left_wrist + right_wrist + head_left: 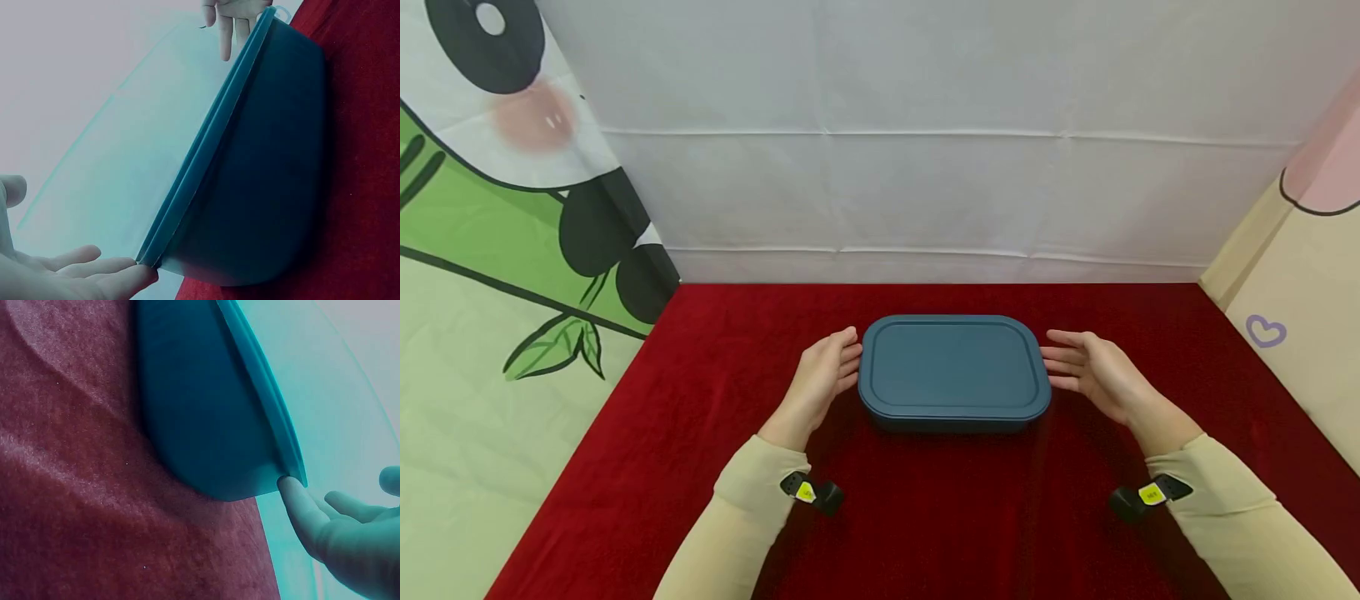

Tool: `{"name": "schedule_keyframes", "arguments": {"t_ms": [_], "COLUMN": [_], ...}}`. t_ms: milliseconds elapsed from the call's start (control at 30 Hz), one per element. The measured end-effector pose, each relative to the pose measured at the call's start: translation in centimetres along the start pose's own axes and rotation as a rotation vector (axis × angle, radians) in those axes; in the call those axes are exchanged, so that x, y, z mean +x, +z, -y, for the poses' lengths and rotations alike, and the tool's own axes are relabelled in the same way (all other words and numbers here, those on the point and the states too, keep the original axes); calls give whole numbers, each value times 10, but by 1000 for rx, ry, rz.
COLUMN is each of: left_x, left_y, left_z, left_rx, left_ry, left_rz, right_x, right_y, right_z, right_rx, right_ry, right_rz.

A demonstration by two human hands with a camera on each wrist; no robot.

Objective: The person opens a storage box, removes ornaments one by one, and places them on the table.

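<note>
A blue rectangular lidded box [955, 367] with rounded corners sits on the red cloth, its lid on. At its left end is my left hand [823, 375], fingers extended with the tips right at the lid's rim. My right hand [1093, 371] mirrors it at the right end, palm turned inward and fingers nearly straight. In the left wrist view, fingertips [140, 275] meet the lower edge of the lid [200, 156]. From the right wrist, one fingertip [289, 484] shows just under the lid's rim, with the thumb held apart.
Red cloth [925, 517] covers the table. A white sheet [925, 192] hangs behind it. Printed cartoon panels stand at the left [512, 292] and right [1300, 333]. Each wrist wears a small black camera on a strap.
</note>
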State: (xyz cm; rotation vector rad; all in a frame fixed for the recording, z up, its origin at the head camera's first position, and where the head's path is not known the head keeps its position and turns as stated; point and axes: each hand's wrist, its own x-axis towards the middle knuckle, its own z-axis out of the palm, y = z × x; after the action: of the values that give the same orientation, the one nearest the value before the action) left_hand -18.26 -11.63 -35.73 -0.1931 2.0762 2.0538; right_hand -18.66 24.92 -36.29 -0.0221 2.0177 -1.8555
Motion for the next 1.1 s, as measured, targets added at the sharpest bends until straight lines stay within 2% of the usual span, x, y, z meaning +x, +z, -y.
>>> {"name": "schedule_keyframes", "arguments": {"t_ms": [533,900,1100], "left_x": [-2,-4,-4], "left_y": [3,12,19], "left_z": [-8,-6,-4], "left_rx": [-43,-89,-114], "left_ry": [7,24,27], "left_rz": [22,27,28], "right_x": [-5,-11,-15], "right_y": [-6,-16,-20], "right_z": [5,1,-2], "right_rx": [-17,77,101], "right_ry": [-45,-119,-120], "right_rz": [-3,-57,-68]}}
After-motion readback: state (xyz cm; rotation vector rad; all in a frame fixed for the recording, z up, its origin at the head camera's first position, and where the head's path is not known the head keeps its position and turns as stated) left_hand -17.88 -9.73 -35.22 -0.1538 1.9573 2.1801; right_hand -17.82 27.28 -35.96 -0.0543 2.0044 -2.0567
